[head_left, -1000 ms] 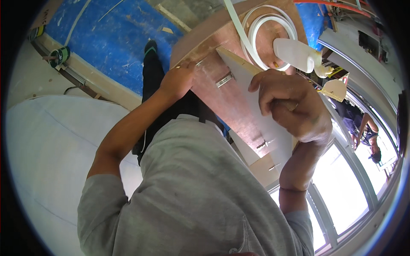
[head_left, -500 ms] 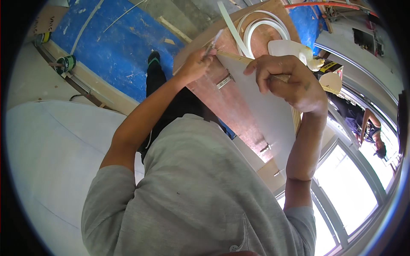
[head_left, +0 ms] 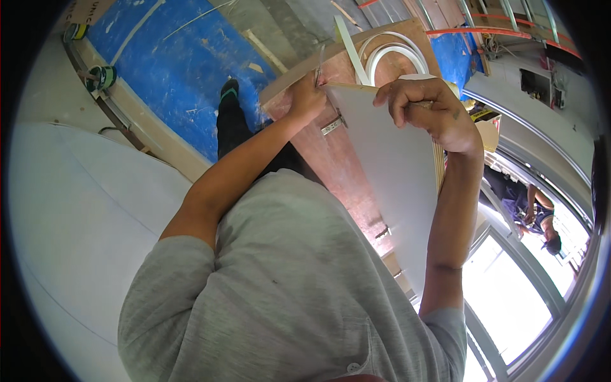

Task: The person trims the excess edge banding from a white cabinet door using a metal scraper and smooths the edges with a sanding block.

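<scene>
A grey-faced cabinet door with a bare plywood edge stands tilted in front of me, with a metal hinge near its left corner. My left hand is closed round a thin, pale tool at that corner; its exact kind is too small to make out. Over the far edge of the door curl the fingers of my right hand, gripping it near the right corner. My right forearm runs along the door's side edge. Behind the left hand lies the reddish wooden cabinet surface.
Rolls of white edging strip and a pale flat strip lie on the wooden board beyond. Blue sheeting covers the floor at left, beside a large white panel. Another person is by the bright windows at right.
The left hand has moved slightly right and nearer the door's corner, with the tool now upright. The right hand keeps its grip. The view has shifted a little.
</scene>
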Tool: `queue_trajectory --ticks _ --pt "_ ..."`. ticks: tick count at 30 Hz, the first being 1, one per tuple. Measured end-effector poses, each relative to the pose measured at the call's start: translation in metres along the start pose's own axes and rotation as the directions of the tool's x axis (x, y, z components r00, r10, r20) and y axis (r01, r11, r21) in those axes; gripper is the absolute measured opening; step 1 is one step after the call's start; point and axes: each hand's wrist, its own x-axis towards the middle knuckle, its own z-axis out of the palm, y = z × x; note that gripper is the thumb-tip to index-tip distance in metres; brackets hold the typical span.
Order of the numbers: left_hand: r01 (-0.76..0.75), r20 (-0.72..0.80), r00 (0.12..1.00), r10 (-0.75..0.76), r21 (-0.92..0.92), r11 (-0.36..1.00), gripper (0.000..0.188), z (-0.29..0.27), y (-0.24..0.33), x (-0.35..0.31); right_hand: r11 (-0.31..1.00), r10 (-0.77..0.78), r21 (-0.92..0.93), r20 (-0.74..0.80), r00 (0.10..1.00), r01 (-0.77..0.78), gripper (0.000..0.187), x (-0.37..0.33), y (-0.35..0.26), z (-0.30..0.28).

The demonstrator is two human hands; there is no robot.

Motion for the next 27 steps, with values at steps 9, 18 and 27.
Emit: queue_trajectory --ticks 9,18,27 --pt "0.159 0.182 0.978 -0.097 -0.362 0.919 0.033 -0.018 0.072 -0.039 1.000 -0.023 -0.014 -0.016 1.000 0.023 0.013 0.001 0.006 0.001" --pt "0.296 0.241 0.945 -0.222 -0.338 0.893 0.046 -0.042 0.024 -0.017 0.994 -0.097 -0.062 -0.049 0.994 0.094 0.013 0.002 0.006 0.006" --pt "0.109 0.061 0.994 -0.090 -0.533 0.839 0.040 -0.044 0.018 -0.026 0.997 -0.082 -0.015 -0.012 0.997 0.082 0.010 0.002 0.010 -0.001"
